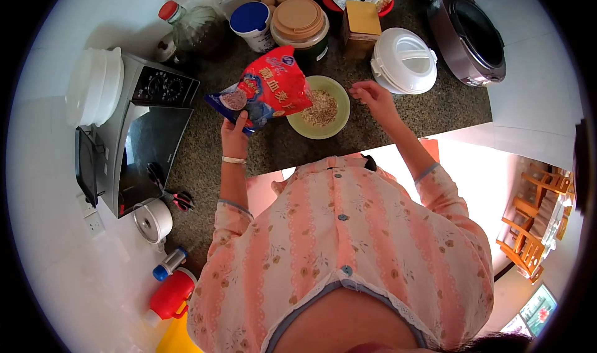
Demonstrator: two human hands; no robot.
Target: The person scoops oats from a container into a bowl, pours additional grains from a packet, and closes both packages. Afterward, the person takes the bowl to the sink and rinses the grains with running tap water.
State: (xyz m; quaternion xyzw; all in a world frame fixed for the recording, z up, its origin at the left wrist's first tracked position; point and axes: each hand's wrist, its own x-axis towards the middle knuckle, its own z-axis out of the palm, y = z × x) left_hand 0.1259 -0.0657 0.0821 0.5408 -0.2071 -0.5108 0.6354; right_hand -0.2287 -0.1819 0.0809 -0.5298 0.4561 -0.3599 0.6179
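My left hand (236, 137) grips the lower end of a red and blue bag of oatmeal (273, 82), which is tilted over the left side of a pale green bowl (343, 114). Inside the bowl lies a heap of oat flakes (322, 109). To the right of the bowl, my right hand (372, 98) is raised just off its rim, fingers bent and thumb close to the fingertips. Whether anything small sits between those fingertips I cannot make out.
Behind the bowl stand a blue-lidded tub (250, 18), a tan-lidded jar (300, 20), a gold tin (362, 20) and a white lidded pot (407, 64). A rice cooker (469, 39) is at right. At left are a microwave (149, 145) and scissors (183, 201).
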